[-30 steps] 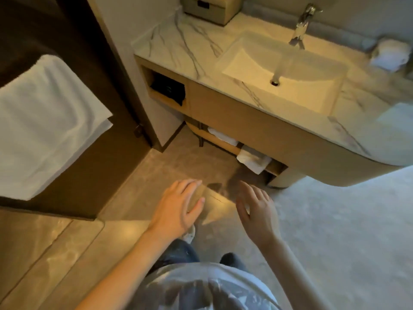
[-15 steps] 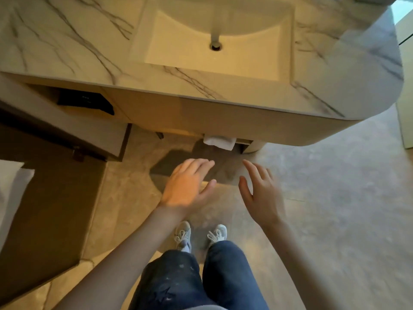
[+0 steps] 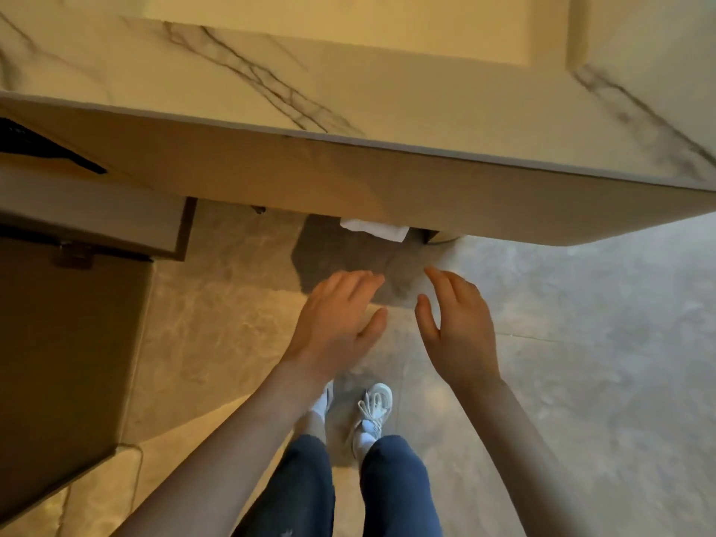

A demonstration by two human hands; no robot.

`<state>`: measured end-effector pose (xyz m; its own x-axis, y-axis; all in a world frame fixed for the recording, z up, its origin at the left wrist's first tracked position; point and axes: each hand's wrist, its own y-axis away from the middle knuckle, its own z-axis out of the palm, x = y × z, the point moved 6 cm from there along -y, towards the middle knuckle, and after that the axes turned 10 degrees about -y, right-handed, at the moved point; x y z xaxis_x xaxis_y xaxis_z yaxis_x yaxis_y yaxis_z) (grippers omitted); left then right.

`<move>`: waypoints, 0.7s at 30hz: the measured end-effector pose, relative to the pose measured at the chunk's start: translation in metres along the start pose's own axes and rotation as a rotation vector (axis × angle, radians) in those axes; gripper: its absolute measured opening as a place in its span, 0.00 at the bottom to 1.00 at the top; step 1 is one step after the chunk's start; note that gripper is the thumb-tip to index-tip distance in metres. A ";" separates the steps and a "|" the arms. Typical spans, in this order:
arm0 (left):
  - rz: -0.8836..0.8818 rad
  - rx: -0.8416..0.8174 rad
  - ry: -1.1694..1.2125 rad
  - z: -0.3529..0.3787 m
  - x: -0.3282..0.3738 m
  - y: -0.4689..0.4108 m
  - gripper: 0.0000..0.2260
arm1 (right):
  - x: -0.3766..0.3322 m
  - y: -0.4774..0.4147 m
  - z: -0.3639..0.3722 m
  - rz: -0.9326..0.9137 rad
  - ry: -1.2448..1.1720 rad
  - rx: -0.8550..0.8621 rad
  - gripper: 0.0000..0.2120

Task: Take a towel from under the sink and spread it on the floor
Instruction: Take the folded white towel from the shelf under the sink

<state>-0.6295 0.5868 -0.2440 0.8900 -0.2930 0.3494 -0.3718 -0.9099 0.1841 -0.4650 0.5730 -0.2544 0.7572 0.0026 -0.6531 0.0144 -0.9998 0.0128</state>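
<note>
A white folded towel (image 3: 377,229) pokes out from under the wooden front of the sink cabinet (image 3: 348,184); only its front edge shows. Above it runs the marble countertop (image 3: 387,91) with the basin at the top edge. My left hand (image 3: 335,323) and my right hand (image 3: 459,327) hover side by side over the floor, a short way in front of the towel, fingers spread and holding nothing. Neither hand touches the towel.
The stone-tile floor (image 3: 600,343) stretches to the right. A dark door or panel (image 3: 69,362) stands at the left beside a wall corner (image 3: 97,222). My legs in blue jeans and white sneakers (image 3: 372,412) are below the hands.
The view has closed in on the sink cabinet and tilted down. Both hands have advanced toward the towel under the counter, still open.
</note>
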 end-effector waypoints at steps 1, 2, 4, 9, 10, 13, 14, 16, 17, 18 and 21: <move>0.017 0.004 -0.010 0.008 -0.005 -0.006 0.20 | 0.007 -0.003 0.009 -0.003 0.011 0.009 0.18; 0.029 0.004 -0.020 0.017 -0.010 -0.012 0.20 | 0.014 -0.005 0.018 0.003 0.023 0.010 0.18; 0.035 -0.002 -0.034 0.037 -0.025 -0.025 0.20 | 0.030 -0.012 0.040 0.031 0.043 -0.008 0.19; 0.045 -0.062 -0.054 0.090 -0.065 -0.052 0.20 | 0.062 -0.028 0.093 0.062 0.093 -0.010 0.19; 0.054 -0.060 -0.055 0.098 -0.071 -0.055 0.20 | 0.066 -0.030 0.102 0.055 0.101 -0.001 0.19; 0.069 -0.046 -0.062 0.122 -0.087 -0.061 0.22 | 0.077 -0.032 0.130 0.006 0.116 0.032 0.19; 0.074 -0.039 -0.065 0.130 -0.093 -0.064 0.23 | 0.082 -0.034 0.140 -0.002 0.113 0.027 0.19; 0.085 -0.012 -0.073 0.151 -0.104 -0.069 0.24 | 0.098 -0.038 0.161 0.025 0.100 0.008 0.20; 0.098 0.009 -0.086 0.163 -0.109 -0.072 0.24 | 0.109 -0.040 0.172 0.032 0.103 0.002 0.21; 0.117 0.035 -0.103 0.175 -0.114 -0.073 0.23 | 0.120 -0.041 0.183 0.026 0.115 -0.004 0.21; 0.166 0.107 -0.135 0.226 -0.133 -0.081 0.22 | 0.159 -0.042 0.223 -0.022 0.188 -0.023 0.22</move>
<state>-0.6583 0.6327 -0.5129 0.8488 -0.4716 0.2391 -0.4926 -0.8696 0.0334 -0.4913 0.6108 -0.5274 0.8651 0.0305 -0.5007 0.0459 -0.9988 0.0185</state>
